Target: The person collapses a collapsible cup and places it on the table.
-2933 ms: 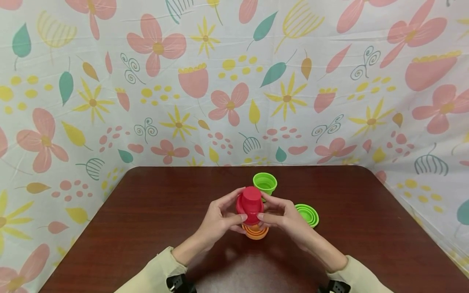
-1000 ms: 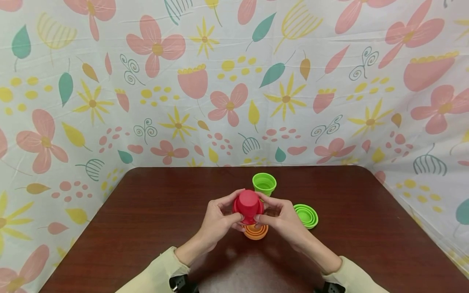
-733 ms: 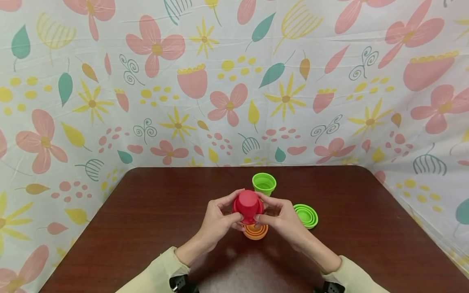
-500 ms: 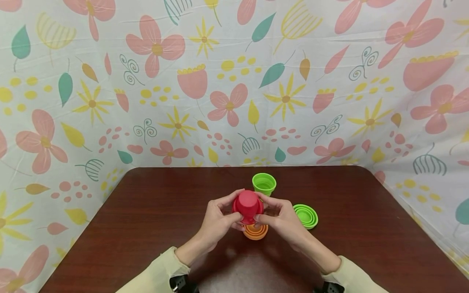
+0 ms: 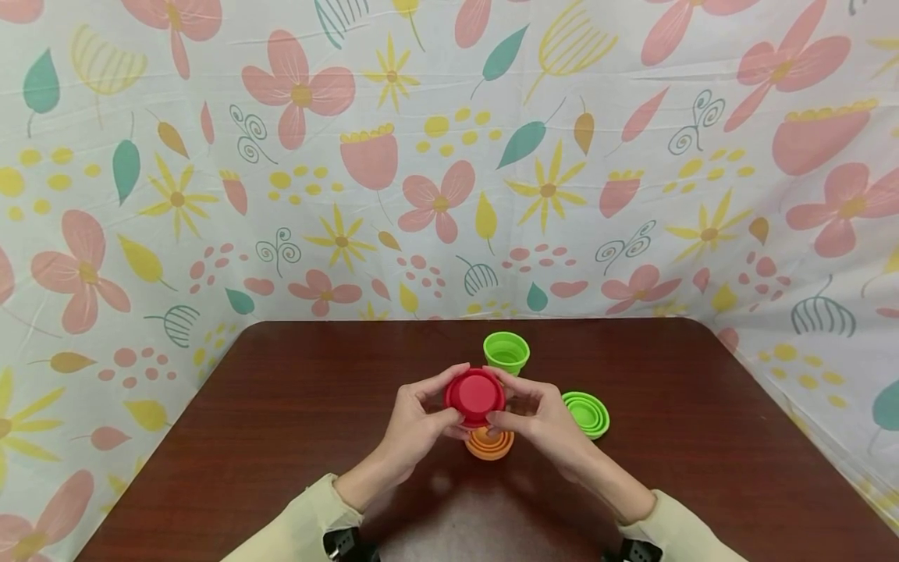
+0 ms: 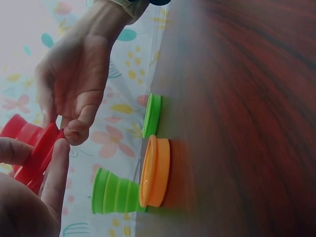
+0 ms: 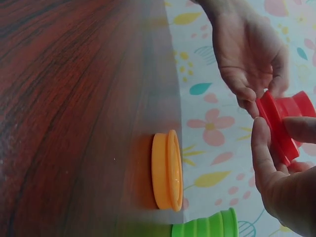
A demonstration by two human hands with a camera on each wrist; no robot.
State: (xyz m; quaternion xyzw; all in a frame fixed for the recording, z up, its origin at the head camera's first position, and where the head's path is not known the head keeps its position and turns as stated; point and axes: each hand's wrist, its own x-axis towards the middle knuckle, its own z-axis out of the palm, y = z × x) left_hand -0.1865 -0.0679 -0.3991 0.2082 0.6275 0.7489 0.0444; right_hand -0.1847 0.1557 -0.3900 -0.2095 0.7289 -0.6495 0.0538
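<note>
Both hands hold a red collapsible cup above the table, its base turned up toward the head camera. My left hand grips the rim from the left between thumb and fingers. From the right, my right hand pinches the same rim. In the left wrist view the red cup is tilted and partly folded, its narrower base still standing out from the wide rim. Just below the hands lies a flattened orange collapsible cup, its upper part hidden in the head view.
Behind the hands stands an extended green collapsible cup. A flattened green collapsible cup lies to the right of the right hand. The dark wooden table reaches back to a flower-patterned cloth.
The red cup's raised base has sunk toward its rim, so the cup looks flatter and rounder from above. Both hands keep their hold and have barely moved in the last second.
</note>
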